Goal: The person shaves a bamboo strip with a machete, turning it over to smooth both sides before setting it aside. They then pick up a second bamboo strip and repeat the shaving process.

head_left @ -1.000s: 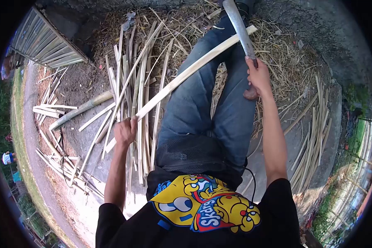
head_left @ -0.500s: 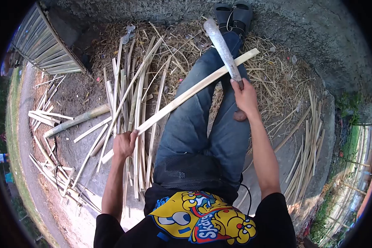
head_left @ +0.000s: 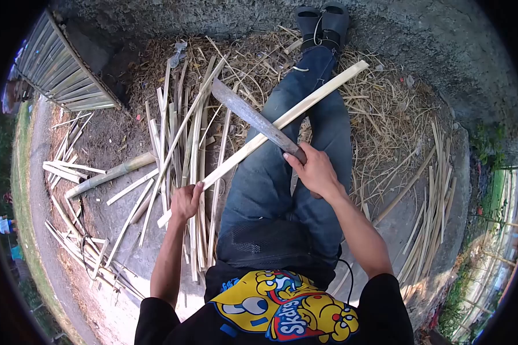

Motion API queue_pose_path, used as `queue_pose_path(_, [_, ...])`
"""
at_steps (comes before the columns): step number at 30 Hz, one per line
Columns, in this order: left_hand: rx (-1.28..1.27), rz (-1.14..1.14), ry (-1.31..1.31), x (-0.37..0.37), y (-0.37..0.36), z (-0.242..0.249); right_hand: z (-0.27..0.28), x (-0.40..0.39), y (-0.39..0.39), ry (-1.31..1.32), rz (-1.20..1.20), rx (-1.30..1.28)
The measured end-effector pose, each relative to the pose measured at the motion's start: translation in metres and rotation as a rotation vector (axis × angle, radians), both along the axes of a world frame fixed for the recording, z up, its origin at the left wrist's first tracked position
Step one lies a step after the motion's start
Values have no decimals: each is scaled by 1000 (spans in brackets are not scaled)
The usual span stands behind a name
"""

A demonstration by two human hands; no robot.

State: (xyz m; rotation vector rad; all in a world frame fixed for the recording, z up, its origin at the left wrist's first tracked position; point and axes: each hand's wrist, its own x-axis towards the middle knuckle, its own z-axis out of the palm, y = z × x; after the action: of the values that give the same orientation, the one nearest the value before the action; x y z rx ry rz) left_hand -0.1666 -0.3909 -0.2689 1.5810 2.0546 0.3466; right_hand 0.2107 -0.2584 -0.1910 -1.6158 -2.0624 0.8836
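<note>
Head camera view: Below a printed black shirt (head_left: 288, 313), a worker's left hand (head_left: 184, 201) pinches a pale strip (head_left: 319, 96) near its closer end, a short stub poking out behind the fist. The right hand (head_left: 316, 172) wraps its fingers around the handle of a machete (head_left: 244, 110). The strip slants across jeans-clad legs (head_left: 253, 181), its far end past the thighs. Half a second ago the blade pointed toward the feet and crossed the strip near that far end; now it points left and crosses around mid-length, suggesting that work along the strip has shifted closer to the left hand. Whether the edge bites cannot be told. Loose strips (head_left: 194, 155) lie at left, more strips (head_left: 431, 207) at right. Beyond, dry shavings (head_left: 380, 138) surround the legs, and sandals (head_left: 335, 26) stand by a rough wall (head_left: 420, 46).
</note>
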Motion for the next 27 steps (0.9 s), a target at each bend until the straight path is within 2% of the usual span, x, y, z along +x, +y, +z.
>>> queue_pose_path(3, [-46,38,-36,-12,-9,-8,15,15,21,60,-95,33])
queue_pose_path(6, [-52,0,-64,-16,-5,-5,9,50,64,31,-317,177])
queue_pose_path(7, [-97,-11,-48,-14,0,-1,12,58,77,120,-375,115])
queue_pose_path(9, [-86,-17,-42,-3,10,7,20,64,88,141,-501,-7])
queue_pose_path(10, [-85,-15,-44,3,17,11,20,62,87,140,-499,-5])
queue_pose_path(14, [-130,-20,-134,42,50,37,11,23,48,72,-241,103])
queue_pose_path(16, [-158,-7,-134,63,57,45,18,-5,16,135,-101,-60])
queue_pose_path(17, [-136,3,-166,71,61,45,-1,-11,4,43,-21,-18])
queue_pose_path(19, [-128,19,-198,72,57,42,5,-23,-12,-6,100,-64])
queue_pose_path(22, [-181,25,-244,62,50,36,5,-15,4,42,24,19])
queue_pose_path(23, [-178,27,-246,55,47,35,12,-6,16,103,-66,34])
queue_pose_path(25, [-145,9,-201,41,38,32,17,23,50,67,-206,172])
queue_pose_path(26, [-151,17,-197,37,36,27,13,41,71,20,-301,127])
queue_pose_path(27, [-150,21,-201,40,38,30,1,58,88,96,-353,151])
